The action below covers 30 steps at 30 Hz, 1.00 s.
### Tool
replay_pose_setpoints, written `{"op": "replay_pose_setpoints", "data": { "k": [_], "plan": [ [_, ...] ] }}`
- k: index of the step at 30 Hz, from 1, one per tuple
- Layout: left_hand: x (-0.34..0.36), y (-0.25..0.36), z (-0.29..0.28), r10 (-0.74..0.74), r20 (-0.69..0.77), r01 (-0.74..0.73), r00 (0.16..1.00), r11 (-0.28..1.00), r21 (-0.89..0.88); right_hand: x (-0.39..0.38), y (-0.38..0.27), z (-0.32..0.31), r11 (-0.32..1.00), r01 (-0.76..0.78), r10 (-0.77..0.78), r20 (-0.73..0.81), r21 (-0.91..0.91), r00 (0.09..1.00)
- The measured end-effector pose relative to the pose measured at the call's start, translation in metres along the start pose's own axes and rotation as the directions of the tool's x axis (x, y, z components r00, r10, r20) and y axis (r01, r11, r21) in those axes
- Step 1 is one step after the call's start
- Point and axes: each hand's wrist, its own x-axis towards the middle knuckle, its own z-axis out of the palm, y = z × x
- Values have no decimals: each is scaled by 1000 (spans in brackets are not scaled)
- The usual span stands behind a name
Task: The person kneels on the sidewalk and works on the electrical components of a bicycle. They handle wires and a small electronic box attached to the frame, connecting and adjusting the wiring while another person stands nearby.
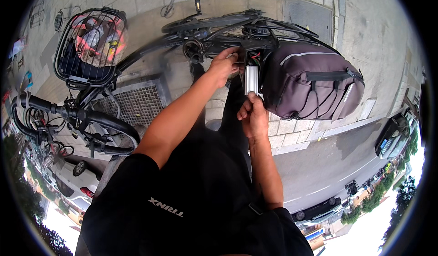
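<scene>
A silver ribbed metal box point(251, 80), like a controller case, sits among the bicycle's parts just left of a bag. My right hand point(254, 114) has its thumb against the near end of this box, fingers curled in beneath. Red and green wires point(256, 56) show in the gap beyond the box's far end. On the gap's left side, my left hand point(223, 67) grips the edge of a dark panel point(242, 60) with bent fingers; part of that grip is hidden. The black bicycle frame point(214, 41) runs across in front of me.
A purple-grey bag point(310, 80) sits over the bicycle's rear. At the left are a wire basket point(90, 77) with pink and dark items, and black handlebars point(86, 114). A floor grate point(137, 98) lies below the frame. Parked cars point(394, 135) line the road at the right.
</scene>
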Motion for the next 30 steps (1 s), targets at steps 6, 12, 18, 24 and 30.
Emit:
{"op": "replay_pose_setpoints", "data": {
  "k": [6,12,18,24,30],
  "plan": [
    [5,-4,-4,-31,46,36,998,992,-118,7,8,-13,999,48,-47,38,-24,998],
    [15,-11,-15,-6,120,21,993,993,-118,-5,-4,7,999,-7,5,-48,-37,999],
    [7,2,-7,-31,93,37,995,997,-60,-8,-12,9,999,-32,32,-47,12,998],
    [12,-3,-14,-32,111,40,993,997,-69,-5,-6,0,999,-36,36,12,10,999],
    [10,0,-13,-28,97,33,995,998,-48,-3,-1,-5,1000,-11,11,30,-25,999]
  ]
}}
